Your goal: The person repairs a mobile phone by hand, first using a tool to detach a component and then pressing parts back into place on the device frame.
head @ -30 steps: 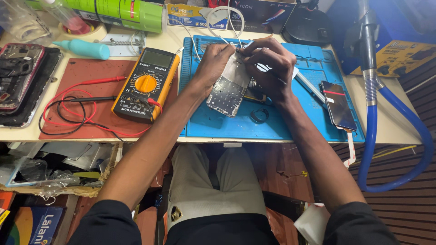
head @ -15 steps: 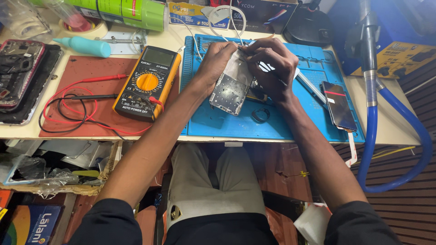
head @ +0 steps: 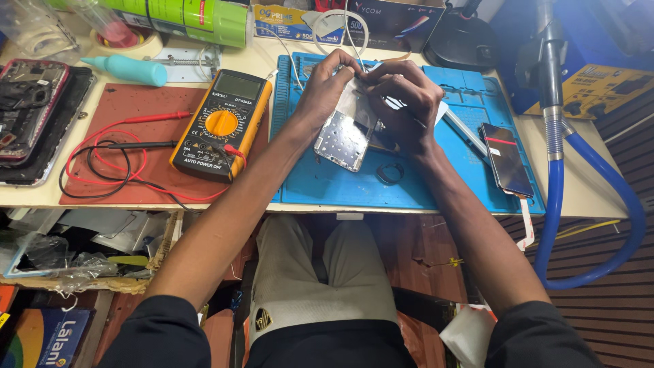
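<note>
1. A person sits at a cream workbench (head: 593, 194), seen from above by a camera on their head. Both forearms reach forward over a blue silicone repair mat (head: 327, 187).
2. The left hand (head: 325, 92) grips the upper left edge of a silver metal phone frame (head: 344, 136), fingers curled around it. The frame is tilted, its lower end close above the mat.
3. The right hand (head: 403, 102) is curled over the frame's upper right corner, fingertips pressing against it. It may hold a small tool, but the fingers hide that spot, so this cannot be told.
4. A small black ring (head: 389, 174) lies on the mat just below the right hand.
5. To the right on the mat rests a dark smartphone with a red stripe (head: 506, 159).
6. Left of the mat sits a yellow and black multimeter (head: 221, 124) on a reddish-brown pad (head: 119, 102), with red and black probe leads (head: 102, 160) looped beside it.
7. A stack of opened phones (head: 27, 112) lies at the far left edge.
8. A blue flexible hose (head: 599, 204) curves down the right side of the bench.
</note>
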